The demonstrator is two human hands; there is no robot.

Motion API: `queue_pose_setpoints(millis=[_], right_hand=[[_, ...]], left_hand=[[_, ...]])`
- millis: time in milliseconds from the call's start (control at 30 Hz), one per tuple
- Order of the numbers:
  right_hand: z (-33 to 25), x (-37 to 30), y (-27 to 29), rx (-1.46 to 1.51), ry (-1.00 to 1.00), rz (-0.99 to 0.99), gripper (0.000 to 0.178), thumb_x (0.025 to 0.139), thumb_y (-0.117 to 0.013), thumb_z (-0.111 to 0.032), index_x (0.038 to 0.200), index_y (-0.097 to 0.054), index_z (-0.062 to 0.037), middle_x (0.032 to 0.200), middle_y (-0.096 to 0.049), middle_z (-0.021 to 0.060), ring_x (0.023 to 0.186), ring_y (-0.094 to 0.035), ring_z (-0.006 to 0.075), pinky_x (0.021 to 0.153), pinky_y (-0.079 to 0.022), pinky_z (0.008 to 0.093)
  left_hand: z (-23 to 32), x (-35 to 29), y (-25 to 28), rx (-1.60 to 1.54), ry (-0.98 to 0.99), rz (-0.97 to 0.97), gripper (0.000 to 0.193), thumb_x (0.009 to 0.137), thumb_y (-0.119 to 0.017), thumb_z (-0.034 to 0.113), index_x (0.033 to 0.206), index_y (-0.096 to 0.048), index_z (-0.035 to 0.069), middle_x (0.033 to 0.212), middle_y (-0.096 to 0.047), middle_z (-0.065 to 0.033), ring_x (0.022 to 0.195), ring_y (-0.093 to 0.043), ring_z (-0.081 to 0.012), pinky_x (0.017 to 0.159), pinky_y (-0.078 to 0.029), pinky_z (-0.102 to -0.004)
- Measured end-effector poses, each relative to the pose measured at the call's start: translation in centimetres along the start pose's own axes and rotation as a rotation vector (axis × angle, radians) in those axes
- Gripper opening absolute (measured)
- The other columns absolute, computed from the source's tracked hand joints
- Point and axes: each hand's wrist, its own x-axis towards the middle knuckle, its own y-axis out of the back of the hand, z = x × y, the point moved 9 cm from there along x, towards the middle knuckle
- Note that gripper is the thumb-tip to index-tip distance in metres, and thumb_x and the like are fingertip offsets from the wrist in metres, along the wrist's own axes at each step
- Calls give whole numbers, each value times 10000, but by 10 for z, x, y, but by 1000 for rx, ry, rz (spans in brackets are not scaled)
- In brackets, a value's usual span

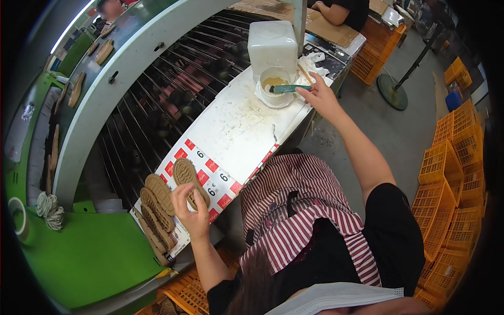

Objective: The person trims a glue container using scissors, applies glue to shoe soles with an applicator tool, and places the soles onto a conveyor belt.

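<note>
My right hand (319, 98) grips a brush with a green handle (292, 88). Its dark bristle end is over a white cup (273, 97) that contains yellowish liquid. Behind the cup stands a translucent plastic container (272, 46). My left hand (192, 211) has its fingers apart over the lower end of a brown patterned shoe sole (185, 172); whether they touch it I cannot tell. Just left of that sole, several more brown soles (159, 193) lie in an overlapping row along the white printed board (247, 113).
A rack of dark metal bars (197, 63) runs beside the board under a pale curved frame (79, 123). Green surface (89, 257) lies at lower left, with a coil of cord (50, 211). Orange crates (441, 210) are stacked at right, near a fan stand (392, 92). Another person's arm (333, 13) rests at the far table.
</note>
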Motion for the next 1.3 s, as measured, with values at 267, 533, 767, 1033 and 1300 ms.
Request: queue_pose_setpoints(millis=[267, 533, 767, 1033, 1300], right_hand=[[-22, 36, -23, 45, 64, -57, 308, 811, -692, -217, 990, -651, 30, 770, -667, 102, 617, -644, 109, 573, -502, 253], [-69, 47, -52, -117, 280, -148, 204, 773, -669, -164, 916, -691, -20, 744, -652, 126, 665, -611, 178, 639, -495, 303], [-87, 49, -32, -143, 422, -49, 197, 806, -572, -102, 967, -628, -4, 815, -634, 190, 760, -613, 309, 727, -483, 364], [-66, 51, -47, -278, 325, -183, 200, 845, -573, -102, 1002, -619, 14, 774, -629, 184, 708, -614, 264, 668, -487, 333], [-43, 60, -63, -345, 231, -174, 228, 780, -683, -185, 828, -655, 36, 777, -643, 237, 762, -642, 347, 700, -493, 410]], left_hand=[[-40, -64, 24, 43, 190, 21, 119, 829, -563, -16, 941, -600, -5, 954, -570, -105, 864, -535, -203, 757, -428, -293], [-42, -63, 10, -1, 142, -2, 130, 813, -567, -27, 937, -601, -5, 962, -567, -122, 900, -542, -239, 759, -438, -313], [-47, -55, -3, 372, 220, -3, 327, 831, -625, 124, 1111, -553, -28, 1184, -457, -206, 1109, -433, -353, 951, -366, -431], [-81, -52, -17, 399, 401, -172, 609, 776, -710, 267, 1230, -470, -60, 1204, -414, -258, 1147, -376, -414, 989, -323, -494], [-101, -46, -16, 504, 553, -164, 789, 664, -766, 300, 1250, -407, -88, 1110, -481, -319, 1026, -483, -458, 929, -389, -483]])
